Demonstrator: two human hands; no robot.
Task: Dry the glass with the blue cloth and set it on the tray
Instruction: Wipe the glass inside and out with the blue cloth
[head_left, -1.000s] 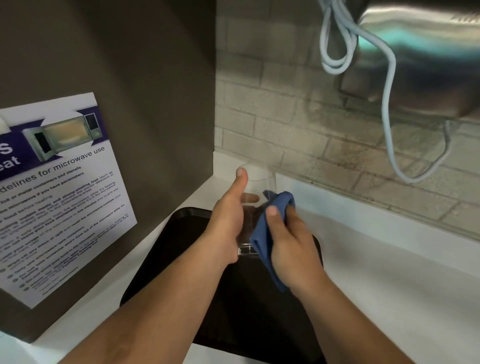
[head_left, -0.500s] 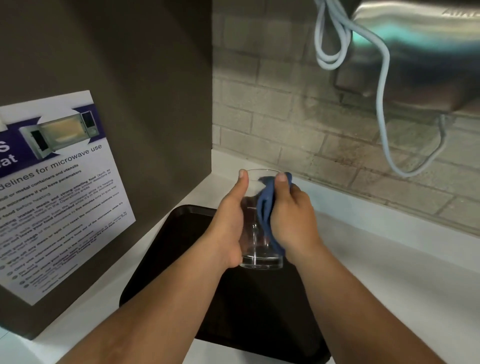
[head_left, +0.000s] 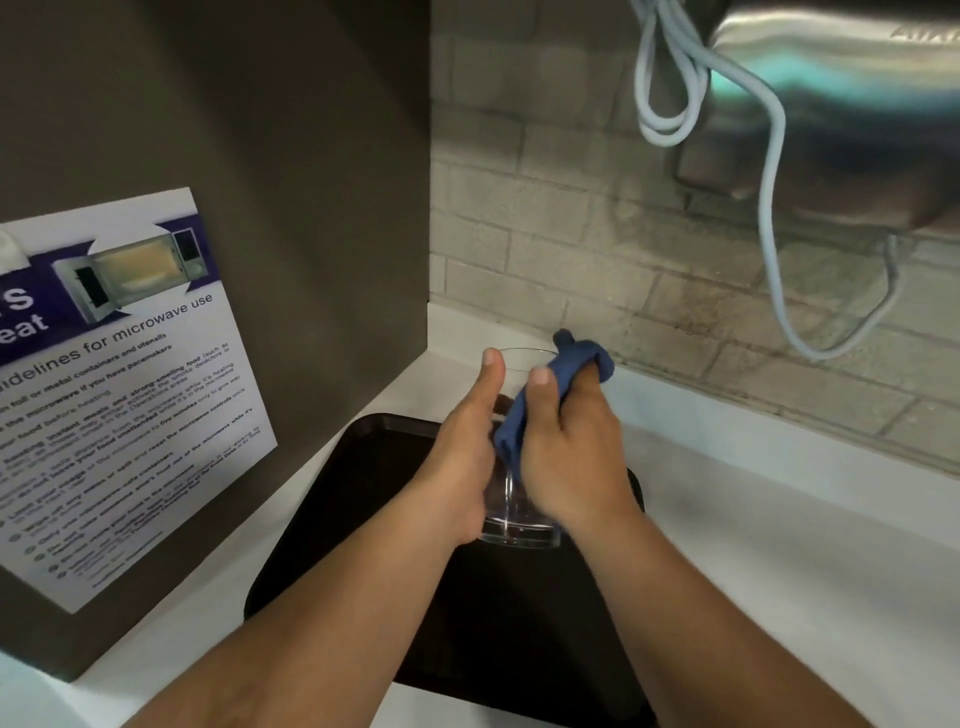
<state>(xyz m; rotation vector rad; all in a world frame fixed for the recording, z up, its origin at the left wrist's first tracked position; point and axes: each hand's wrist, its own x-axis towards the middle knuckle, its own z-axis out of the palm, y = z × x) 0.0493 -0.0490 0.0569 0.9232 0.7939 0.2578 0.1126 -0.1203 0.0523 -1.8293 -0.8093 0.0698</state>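
Both hands hold the glass (head_left: 519, 519) upright, rim up, above the tray (head_left: 363, 499).

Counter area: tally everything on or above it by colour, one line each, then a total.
Blue: 1, the blue cloth gripped by the right hand
Clear: 1, the glass held by the left hand
Black: 1, the tray
Silver: 1, the wall dryer
Pale grey: 1, the cable
White and purple: 1, the microwave poster
Total: 6
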